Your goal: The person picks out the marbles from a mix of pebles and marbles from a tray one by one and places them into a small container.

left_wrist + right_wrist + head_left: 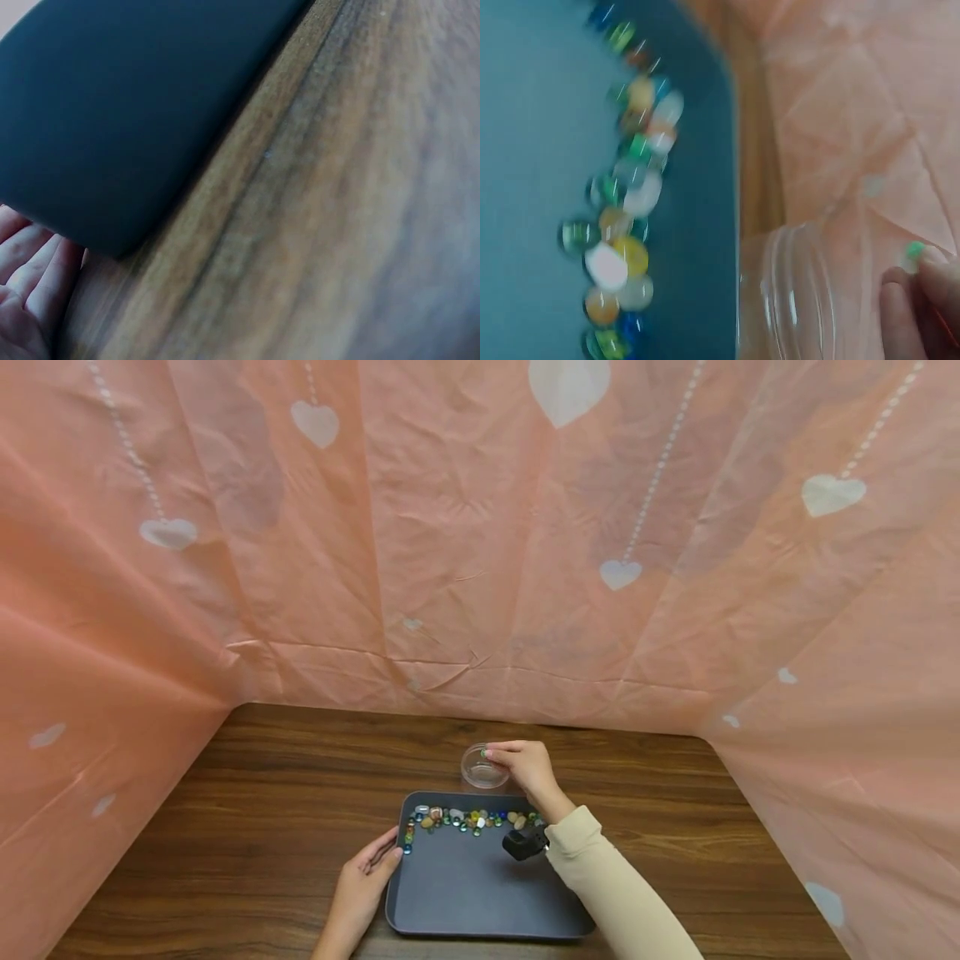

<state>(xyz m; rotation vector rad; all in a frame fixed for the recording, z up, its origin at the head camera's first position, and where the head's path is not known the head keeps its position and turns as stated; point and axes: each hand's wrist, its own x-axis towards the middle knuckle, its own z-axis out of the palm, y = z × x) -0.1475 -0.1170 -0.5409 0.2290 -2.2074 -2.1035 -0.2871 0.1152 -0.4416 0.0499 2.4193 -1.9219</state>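
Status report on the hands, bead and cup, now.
Right hand pinches a green bead above the clear cup. Left hand rests open against the tray edge. Nothing blocks the cup.

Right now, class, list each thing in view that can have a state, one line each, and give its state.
Clear plastic cup: upright, behind the tray.
Dark grey tray: flat on the table, stones along its far edge.
Small green bead: pinched over the cup.
Right hand: pinching the bead.
Left hand: fingers straight, touching the tray's edge.
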